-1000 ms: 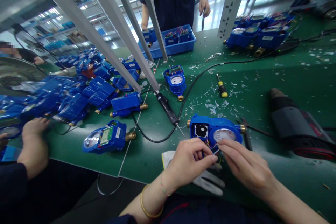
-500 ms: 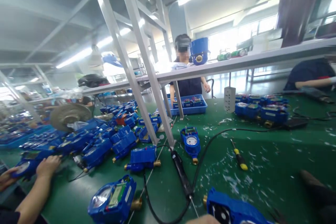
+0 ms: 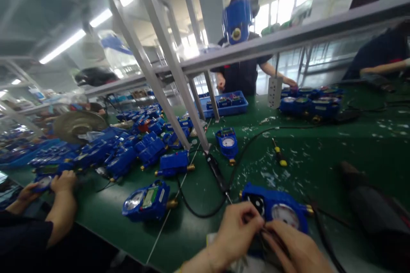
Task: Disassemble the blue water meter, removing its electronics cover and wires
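Head dipped back down vs half a sec ago, so both hands show again: left hand (image 3: 238, 232) & right hand (image 3: 296, 251) pinching thin wires at the blue meter (image 3: 278, 209), flat on bench (image 3: 336, 153) w/ lid off

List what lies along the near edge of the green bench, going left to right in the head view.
Co-worker's hands → closed blue meter → left hand → open blue meter, touched by both hands → right hand → dark power tool.
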Motion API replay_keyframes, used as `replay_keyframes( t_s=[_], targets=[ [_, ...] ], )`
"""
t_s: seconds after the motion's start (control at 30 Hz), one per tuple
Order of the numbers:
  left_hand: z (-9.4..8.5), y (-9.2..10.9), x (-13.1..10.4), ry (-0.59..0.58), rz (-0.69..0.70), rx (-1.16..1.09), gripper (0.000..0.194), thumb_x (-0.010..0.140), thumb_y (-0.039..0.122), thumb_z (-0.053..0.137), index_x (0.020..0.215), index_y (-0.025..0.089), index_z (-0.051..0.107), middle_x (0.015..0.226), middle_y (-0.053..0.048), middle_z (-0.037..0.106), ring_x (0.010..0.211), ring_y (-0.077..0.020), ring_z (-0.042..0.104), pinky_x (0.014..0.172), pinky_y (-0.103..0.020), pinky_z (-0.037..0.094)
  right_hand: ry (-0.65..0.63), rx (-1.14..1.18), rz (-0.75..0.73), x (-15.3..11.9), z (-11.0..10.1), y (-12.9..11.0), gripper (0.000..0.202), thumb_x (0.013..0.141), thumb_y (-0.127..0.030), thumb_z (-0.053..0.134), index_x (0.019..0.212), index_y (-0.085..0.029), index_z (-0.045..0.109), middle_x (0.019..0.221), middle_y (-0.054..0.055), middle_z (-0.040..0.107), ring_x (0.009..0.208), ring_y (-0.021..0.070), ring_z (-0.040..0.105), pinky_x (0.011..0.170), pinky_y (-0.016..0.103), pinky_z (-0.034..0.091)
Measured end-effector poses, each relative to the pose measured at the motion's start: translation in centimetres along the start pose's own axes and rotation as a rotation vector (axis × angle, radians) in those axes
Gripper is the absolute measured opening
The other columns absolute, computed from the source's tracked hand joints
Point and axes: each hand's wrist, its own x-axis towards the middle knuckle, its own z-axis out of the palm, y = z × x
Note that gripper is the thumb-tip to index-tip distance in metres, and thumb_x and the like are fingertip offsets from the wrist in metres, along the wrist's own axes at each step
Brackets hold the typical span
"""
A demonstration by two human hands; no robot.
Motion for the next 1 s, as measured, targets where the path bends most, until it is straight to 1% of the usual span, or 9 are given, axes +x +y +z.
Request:
replay_keyframes(
  t_s=[0.13, 0.33, 0.53, 0.63, 0.73, 0.77, 0.83, 0.9, 1.0],
  targets=[
    [0.3, 1.2, 0.0, 0.003, 0.07, -0.045, 0.02, 0.084, 0.032, 0.057, 0.071, 0.017, 0.056, 0.064, 0.002, 0.058, 0.064, -0.0123, 0.054, 0.065, -0.025, 0.043, -0.099, -0.045, 0.107, -0.1, -0.5, -0.2, 0.02, 0.1, -0.022, 0.046, 0.091, -0.018, 0.064, 0.079, 0.002, 0.066, 0.069, 0.0122, 0.064, 0.065, 0.022, 0.048],
    [-0.2, 0.1, 1.2, 0.063, 0.033, -0.103, 0.02, 0.09, 0.031, 0.051, 0.074, 0.019, 0.05, 0.064, 0.001, 0.064, 0.054, -0.0101, 0.058, 0.058, -0.022, 0.045, -0.179, 0.028, 0.131, -0.6, -0.9, -0.3, 0.018, 0.099, -0.019, 0.048, 0.088, -0.016, 0.063, 0.075, 0.001, 0.062, 0.065, 0.0102, 0.06, 0.067, 0.022, 0.044],
    [-1.6, -0.5, 1.8, -0.02, -0.005, -0.222, 0.023, 0.082, 0.035, 0.067, 0.074, 0.015, 0.06, 0.065, -0.001, 0.067, 0.058, -0.01, 0.06, 0.061, -0.022, 0.047, -0.21, 0.1, 0.182, 0.0, -1.8, -0.3, 0.015, 0.098, -0.022, 0.052, 0.086, -0.019, 0.061, 0.074, -0.003, 0.063, 0.064, 0.0075, 0.06, 0.063, 0.019, 0.043],
    [-1.8, -0.5, 1.7, -0.032, -0.028, -0.228, 0.027, 0.077, 0.039, 0.073, 0.072, 0.014, 0.065, 0.066, -0.002, 0.067, 0.059, -0.0106, 0.06, 0.063, -0.023, 0.048, -0.157, 0.092, 0.251, 1.3, -2.1, -0.4, 0.013, 0.098, -0.027, 0.054, 0.104, -0.018, 0.061, 0.07, -0.005, 0.059, 0.056, 0.0069, 0.056, 0.058, 0.019, 0.041],
    [-1.8, -0.3, 1.3, -0.062, -0.071, -0.221, 0.028, 0.074, 0.04, 0.075, 0.073, 0.013, 0.068, 0.065, -0.002, 0.067, 0.058, -0.0109, 0.06, 0.062, -0.023, 0.048, -0.181, 0.036, 0.273, 2.5, -1.9, -0.2, 0.035, 0.098, -0.03, 0.053, 0.129, -0.015, 0.052, 0.067, -0.006, 0.058, 0.051, 0.0092, 0.053, 0.053, 0.022, 0.039],
    [-1.8, -0.2, 1.2, -0.072, -0.077, -0.21, 0.028, 0.074, 0.04, 0.075, 0.072, 0.014, 0.068, 0.064, -0.001, 0.067, 0.058, -0.0107, 0.059, 0.061, -0.022, 0.048, -0.226, 0.038, 0.264, 2.9, -1.7, 0.0, 0.032, 0.098, -0.028, 0.053, 0.127, -0.015, 0.054, 0.067, -0.005, 0.06, 0.051, 0.01, 0.054, 0.053, 0.023, 0.038],
    [-1.9, 0.0, 0.9, -0.088, -0.075, -0.177, 0.028, 0.078, 0.04, 0.072, 0.071, 0.014, 0.068, 0.063, -0.001, 0.066, 0.058, -0.0105, 0.06, 0.061, -0.021, 0.047, -0.311, 0.069, 0.243, 3.3, -1.3, 0.2, 0.016, 0.098, -0.025, 0.05, 0.105, -0.017, 0.062, 0.067, -0.004, 0.061, 0.053, 0.0108, 0.056, 0.053, 0.024, 0.036],
    [-1.9, 0.0, 0.6, -0.117, -0.067, -0.139, 0.032, 0.087, 0.042, 0.061, 0.072, 0.014, 0.068, 0.064, -0.002, 0.066, 0.059, -0.0109, 0.06, 0.058, -0.021, 0.045, -0.342, 0.097, 0.232, 3.6, -1.1, 0.4, 0.021, 0.098, -0.022, 0.047, 0.081, -0.018, 0.059, 0.065, -0.003, 0.06, 0.054, 0.0101, 0.055, 0.053, 0.024, 0.035],
    [-1.8, -0.2, 0.2, -0.16, -0.027, -0.044, 0.036, 0.094, 0.04, 0.05, 0.079, 0.014, 0.07, 0.069, -0.003, 0.068, 0.063, -0.0114, 0.061, 0.058, -0.02, 0.044, -0.32, 0.136, 0.237, 3.7, -1.4, 0.4, 0.022, 0.098, -0.018, 0.047, 0.078, -0.018, 0.056, 0.064, -0.004, 0.058, 0.054, 0.0079, 0.052, 0.054, 0.021, 0.036]
  ],
)
